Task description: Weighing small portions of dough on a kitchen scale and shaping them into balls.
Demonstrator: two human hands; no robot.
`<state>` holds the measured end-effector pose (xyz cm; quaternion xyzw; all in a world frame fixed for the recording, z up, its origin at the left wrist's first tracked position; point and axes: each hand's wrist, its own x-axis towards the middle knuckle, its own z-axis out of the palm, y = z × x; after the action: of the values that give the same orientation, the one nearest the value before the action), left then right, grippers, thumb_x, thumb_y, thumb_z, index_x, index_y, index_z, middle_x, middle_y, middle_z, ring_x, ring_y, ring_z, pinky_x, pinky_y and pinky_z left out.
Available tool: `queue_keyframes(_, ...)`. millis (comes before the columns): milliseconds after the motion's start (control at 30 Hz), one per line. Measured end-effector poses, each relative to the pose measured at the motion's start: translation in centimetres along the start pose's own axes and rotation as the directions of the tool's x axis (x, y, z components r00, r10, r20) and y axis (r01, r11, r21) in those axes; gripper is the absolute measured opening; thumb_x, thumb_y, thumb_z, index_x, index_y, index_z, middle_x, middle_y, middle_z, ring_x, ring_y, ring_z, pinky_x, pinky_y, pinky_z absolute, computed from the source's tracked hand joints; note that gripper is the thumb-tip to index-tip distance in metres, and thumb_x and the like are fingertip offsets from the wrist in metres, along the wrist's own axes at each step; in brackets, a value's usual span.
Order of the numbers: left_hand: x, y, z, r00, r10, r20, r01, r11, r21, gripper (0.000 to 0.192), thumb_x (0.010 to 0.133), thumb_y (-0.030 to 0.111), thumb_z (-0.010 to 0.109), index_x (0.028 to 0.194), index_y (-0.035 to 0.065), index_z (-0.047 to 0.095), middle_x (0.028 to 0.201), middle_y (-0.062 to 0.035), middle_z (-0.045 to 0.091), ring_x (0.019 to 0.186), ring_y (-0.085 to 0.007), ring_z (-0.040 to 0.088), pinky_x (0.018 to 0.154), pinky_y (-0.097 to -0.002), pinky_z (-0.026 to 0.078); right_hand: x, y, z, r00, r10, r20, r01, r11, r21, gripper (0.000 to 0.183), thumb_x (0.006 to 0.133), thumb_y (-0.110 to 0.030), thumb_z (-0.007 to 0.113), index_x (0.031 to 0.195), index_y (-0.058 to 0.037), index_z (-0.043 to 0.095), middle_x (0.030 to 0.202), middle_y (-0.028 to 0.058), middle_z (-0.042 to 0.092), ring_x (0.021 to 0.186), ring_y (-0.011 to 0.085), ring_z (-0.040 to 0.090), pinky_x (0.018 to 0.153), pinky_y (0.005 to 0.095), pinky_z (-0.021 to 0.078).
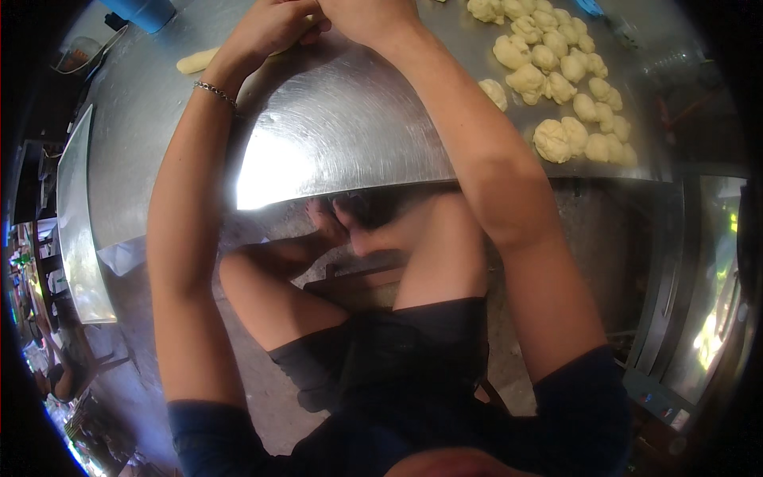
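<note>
Both hands meet at the top edge of the view, above a stainless steel table point(357, 137). My left hand point(277, 30), above a wrist with a chain bracelet point(213, 90), has curled fingers; a bit of pale dough shows by them. My right hand point(372, 18) touches it, its fingers largely cut off by the frame. A smooth rope of dough point(197, 61) lies on the table and runs behind my left wrist. Knotted dough pieces point(527, 83) lie in a cluster at the upper right, one lone piece point(493, 94) beside my right forearm.
A blue container point(140, 13) stands at the upper left of the table. A blue object point(590, 6) lies beyond the dough cluster. The table's front edge curves above my bare knees. A shiny metal sheet point(80, 226) stands at the left, and a glass-fronted cabinet point(697, 286) at the right.
</note>
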<state>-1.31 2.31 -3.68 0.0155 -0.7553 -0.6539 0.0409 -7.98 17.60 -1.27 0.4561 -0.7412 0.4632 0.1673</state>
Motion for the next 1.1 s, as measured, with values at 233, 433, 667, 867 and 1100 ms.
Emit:
queue_keyframes(233, -0.7, 0.9, 0.5, 1.000, -0.004, -0.008, 0.004, 1.000, 0.019, 0.023, 0.104, 0.020, 0.058, 0.096, 0.0010, 0.067, 0.073, 0.0029, 0.056, 0.061, -0.0069, 0.050, 0.054, -0.0241, 0.038, -0.1, 0.4, 0.3, 0.998, -0.051, -0.042, 0.051, 0.999, -0.011, 0.020, 0.093, -0.016, 0.063, 0.085, 0.0019, 0.062, 0.089, 0.0185, 0.068, 0.092, 0.0342, 0.066, 0.081, 0.0463, 0.0527)
queue_keyframes(433, -0.8, 1.4, 0.8, 1.000, -0.023, -0.017, 0.023, 1.000, -0.003, 0.023, 0.104, 0.021, 0.057, 0.098, 0.0010, 0.067, 0.075, 0.0023, 0.057, 0.062, -0.0072, 0.051, 0.055, -0.0245, 0.039, -0.1, 0.1, 0.0, 0.999, -0.041, -0.028, 0.041, 0.999, -0.005, 0.020, 0.093, -0.016, 0.063, 0.085, 0.0020, 0.062, 0.090, 0.0194, 0.068, 0.092, 0.0348, 0.066, 0.081, 0.0465, 0.0526)
queue_keyframes(667, -1.1, 1.4, 0.8, 0.999, -0.012, -0.038, 0.015, 0.997, 0.078, 0.023, 0.104, 0.021, 0.057, 0.098, 0.0013, 0.068, 0.076, 0.0012, 0.060, 0.062, -0.0077, 0.052, 0.055, -0.0247, 0.040, -0.1, 0.3, 0.3, 0.999, -0.045, -0.019, 0.045, 0.999, 0.017, 0.020, 0.094, -0.015, 0.062, 0.083, 0.0020, 0.061, 0.089, 0.0198, 0.067, 0.094, 0.0350, 0.066, 0.083, 0.0462, 0.0525)
queue_keyframes(867, -0.8, 1.6, 0.8, 1.000, -0.010, -0.027, 0.011, 0.999, 0.047, 0.022, 0.104, 0.020, 0.057, 0.097, 0.0025, 0.068, 0.075, 0.0016, 0.059, 0.062, -0.0069, 0.052, 0.055, -0.0244, 0.039, -0.1, 0.2, 0.0, 0.996, -0.066, -0.052, 0.065, 0.998, -0.023, 0.020, 0.094, -0.015, 0.062, 0.084, 0.0017, 0.061, 0.090, 0.0192, 0.067, 0.094, 0.0353, 0.066, 0.083, 0.0470, 0.0522)
queue_keyframes(1100, -0.9, 1.1, 0.3, 1.000, 0.002, -0.026, -0.002, 1.000, -0.001, 0.021, 0.103, 0.022, 0.059, 0.097, 0.0036, 0.069, 0.074, 0.0030, 0.059, 0.060, -0.0056, 0.049, 0.052, -0.0232, 0.036, 0.0, 0.1, 0.0, 0.982, -0.145, -0.123, 0.148, 0.989, 0.014, 0.021, 0.095, -0.016, 0.062, 0.083, 0.0014, 0.063, 0.086, 0.0181, 0.068, 0.086, 0.0333, 0.067, 0.078, 0.0445, 0.0531)
